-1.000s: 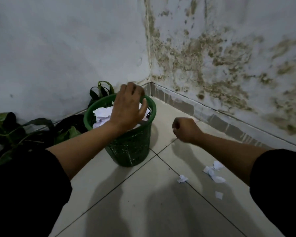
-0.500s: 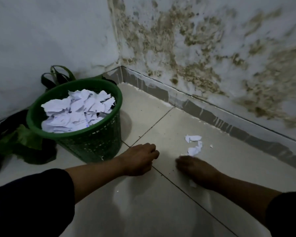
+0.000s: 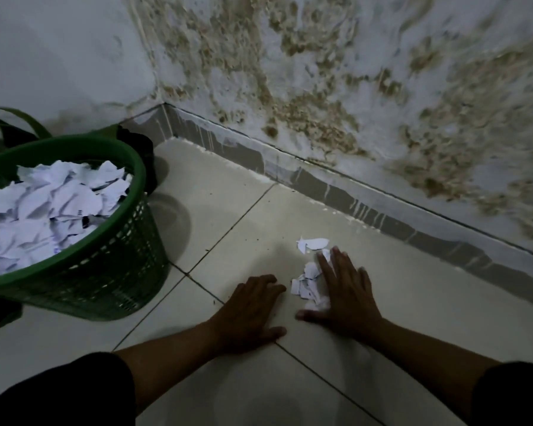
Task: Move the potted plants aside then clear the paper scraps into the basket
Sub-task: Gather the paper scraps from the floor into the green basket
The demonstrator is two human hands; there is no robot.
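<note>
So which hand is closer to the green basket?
The left hand. It rests on the floor just right of the green basket, while the right hand lies farther right, on the paper scraps.

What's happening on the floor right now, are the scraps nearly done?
A person is crouched on the tiled floor near the wall corner. The right hand lies flat over a small pile of paper scraps, and the left hand rests on the tile beside it. One more scrap lies just beyond the fingers. The green basket to the left is already heaped with paper, with plant leaves behind it.
</note>
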